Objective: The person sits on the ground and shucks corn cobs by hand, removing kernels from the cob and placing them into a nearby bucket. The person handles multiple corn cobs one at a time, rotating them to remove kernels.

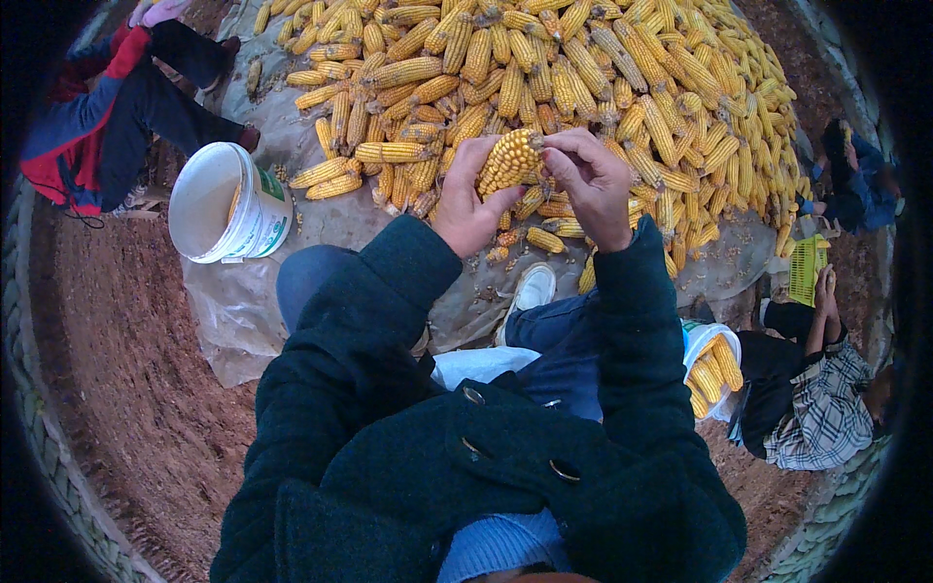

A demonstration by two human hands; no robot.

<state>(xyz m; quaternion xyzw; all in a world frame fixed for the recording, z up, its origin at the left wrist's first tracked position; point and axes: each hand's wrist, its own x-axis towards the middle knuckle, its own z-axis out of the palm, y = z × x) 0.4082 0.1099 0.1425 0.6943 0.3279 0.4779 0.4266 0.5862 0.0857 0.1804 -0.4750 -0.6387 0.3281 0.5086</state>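
Between my two hands, over the near edge of a big heap of dried corn cobs [544, 73], I hold one yellow corn cob [509, 165]. My left hand [470, 199] is wrapped round its left side, with the thumb across the lower part. At the cob's upper right end, the fingers of my right hand [595, 185] are closed in a pinch on the tip. Kernels cover the side that faces me; the far side is hidden. Several loose cobs lie just below my hands.
A white bucket [206, 199] lies tilted on the grey sheet [228, 321] at left. On my right stands a white bucket of cobs [714, 374]. A yellow-green basket [807, 270] is beyond it. Other people [821, 389] sit at right, another [97, 126] at left.
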